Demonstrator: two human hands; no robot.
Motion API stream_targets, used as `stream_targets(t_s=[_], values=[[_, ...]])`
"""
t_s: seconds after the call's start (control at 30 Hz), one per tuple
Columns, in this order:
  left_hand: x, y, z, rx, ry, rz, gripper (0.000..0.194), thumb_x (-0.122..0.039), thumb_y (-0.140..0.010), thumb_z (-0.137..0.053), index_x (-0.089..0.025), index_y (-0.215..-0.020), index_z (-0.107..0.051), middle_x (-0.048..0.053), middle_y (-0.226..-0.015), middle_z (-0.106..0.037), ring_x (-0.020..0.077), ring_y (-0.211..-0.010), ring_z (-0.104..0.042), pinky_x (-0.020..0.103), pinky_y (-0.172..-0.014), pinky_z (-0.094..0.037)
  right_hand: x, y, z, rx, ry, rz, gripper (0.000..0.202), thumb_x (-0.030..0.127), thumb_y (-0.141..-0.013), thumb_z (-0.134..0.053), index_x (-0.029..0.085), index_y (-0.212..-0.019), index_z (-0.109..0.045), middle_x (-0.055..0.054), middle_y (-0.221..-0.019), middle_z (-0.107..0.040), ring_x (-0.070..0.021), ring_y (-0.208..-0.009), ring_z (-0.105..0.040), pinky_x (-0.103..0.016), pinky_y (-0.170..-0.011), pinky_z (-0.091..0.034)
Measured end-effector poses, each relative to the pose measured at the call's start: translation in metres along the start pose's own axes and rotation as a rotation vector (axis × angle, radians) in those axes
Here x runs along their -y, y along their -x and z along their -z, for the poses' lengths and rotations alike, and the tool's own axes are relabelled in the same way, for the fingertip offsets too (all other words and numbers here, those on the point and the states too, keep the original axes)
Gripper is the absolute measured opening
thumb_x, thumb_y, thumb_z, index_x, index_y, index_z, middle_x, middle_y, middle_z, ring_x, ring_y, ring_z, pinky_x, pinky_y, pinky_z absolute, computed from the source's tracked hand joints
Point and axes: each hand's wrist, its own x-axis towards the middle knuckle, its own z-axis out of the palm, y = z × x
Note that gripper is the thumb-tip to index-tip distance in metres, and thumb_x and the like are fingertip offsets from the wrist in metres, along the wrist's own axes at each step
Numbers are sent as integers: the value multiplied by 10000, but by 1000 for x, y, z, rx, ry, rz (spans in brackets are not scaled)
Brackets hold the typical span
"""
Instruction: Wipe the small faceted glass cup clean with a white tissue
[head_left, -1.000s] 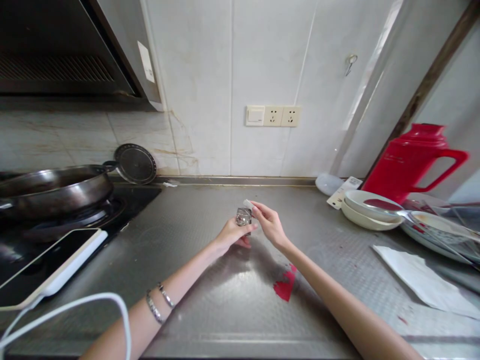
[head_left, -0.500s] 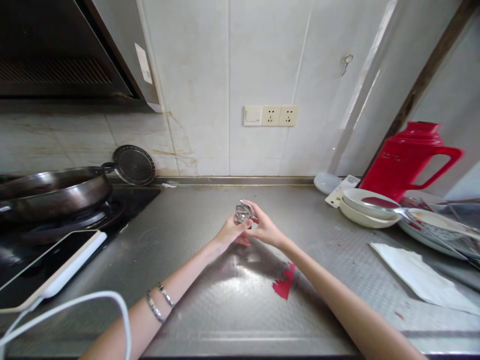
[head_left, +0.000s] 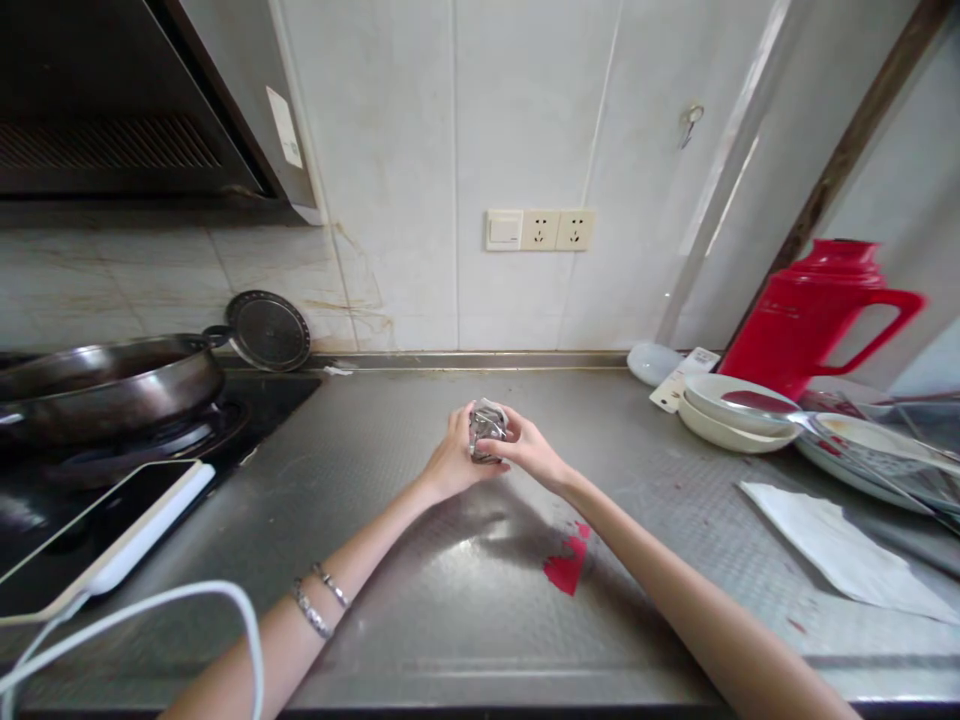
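Note:
Over the middle of the steel counter, both hands close around a small silvery crumpled bundle (head_left: pixel 487 425). It is shiny and creased, like foil, but its exact kind is unclear. My left hand (head_left: pixel 454 460) cups it from the left and below, the wrist wearing two metal bracelets. From the right, my right hand (head_left: pixel 529 450) grips it, with a finger or thumb laid across its lower front. The undersides of the fingers are partly hidden. A torn red patch (head_left: pixel 567 568) lies on the counter nearer to me, below the right forearm.
On the left are a steel pan (head_left: pixel 112 390) on the stove, a round dark lid (head_left: pixel 268 331), a phone (head_left: pixel 97 540) and a white cable (head_left: pixel 150 602). The right holds a red thermos (head_left: pixel 806 320), stacked bowls (head_left: pixel 735 425) and a white paper sheet (head_left: pixel 840 550).
My left hand has shifted its grip, with its fingers now up along the bundle's left side. The bundle shows more of its surface and looks turned between the hands.

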Motion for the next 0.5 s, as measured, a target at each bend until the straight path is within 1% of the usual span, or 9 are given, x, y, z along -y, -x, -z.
stream_targets(t_s=[0.07,0.13,0.23,0.3,0.33,0.4,0.47,0.5], values=[[-1,1,-2,-37,-5,-34,889,-345,-560,-809,-173,-1303,-352,159,-1309,-397,303,-1247,-434,444,-1042,-380,-1,0,0,6,6,-10,591,328,-688,-752,199,-1228,-549,-66,-1139,-661,-191,-990,-651,-308,-850,-542],[-3,2,-4,-73,4,-38,806,-325,-561,-805,-176,-1236,-390,139,-1257,-430,287,-1202,-468,441,-1031,-386,-1,0,1,8,-7,-27,528,375,-745,-708,204,-1222,-557,-64,-1147,-657,-187,-1003,-644,-297,-842,-540],[-6,4,-5,-95,38,9,811,-337,-550,-820,-178,-1211,-377,137,-1240,-451,265,-1101,-540,432,-974,-424,0,-1,2,-11,-6,-92,437,482,-863,-544,231,-1220,-564,-54,-1133,-660,-175,-979,-647,-269,-754,-552],[-9,6,-4,-93,74,39,836,-352,-546,-829,-183,-1217,-359,127,-1208,-497,246,-1033,-581,402,-927,-449,0,-3,3,-47,35,-111,441,521,-888,-477,230,-1202,-581,-51,-1092,-674,-170,-932,-654,-255,-699,-550],[-12,6,-4,-86,92,52,845,-361,-548,-831,-186,-1221,-351,114,-1169,-536,239,-1006,-596,384,-906,-457,0,-5,4,-70,64,-91,443,526,-884,-478,222,-1183,-597,-49,-1066,-683,-169,-910,-655,-253,-692,-547],[-16,8,-3,-68,121,77,856,-380,-554,-832,-191,-1226,-339,84,-1079,-601,232,-968,-617,356,-871,-468,-3,-8,5,-131,129,1,432,522,-872,-495,205,-1129,-636,-48,-1025,-697,-172,-899,-652,-264,-731,-538],[-18,9,-3,-52,136,90,852,-382,-562,-830,-196,-1226,-331,70,-1040,-629,232,-955,-627,346,-850,-473,-5,-10,6,-197,209,115,400,498,-872,-506,197,-1078,-669,-48,-1005,-706,-180,-924,-644,-277,-790,-520],[-19,10,-4,-47,139,87,843,-376,-566,-829,-198,-1222,-332,72,-1047,-632,233,-957,-627,348,-848,-474,-7,-10,6,-226,253,160,386,484,-877,-503,192,-1053,-684,-48,-984,-711,-181,-917,-643,-274,-791,-512]])
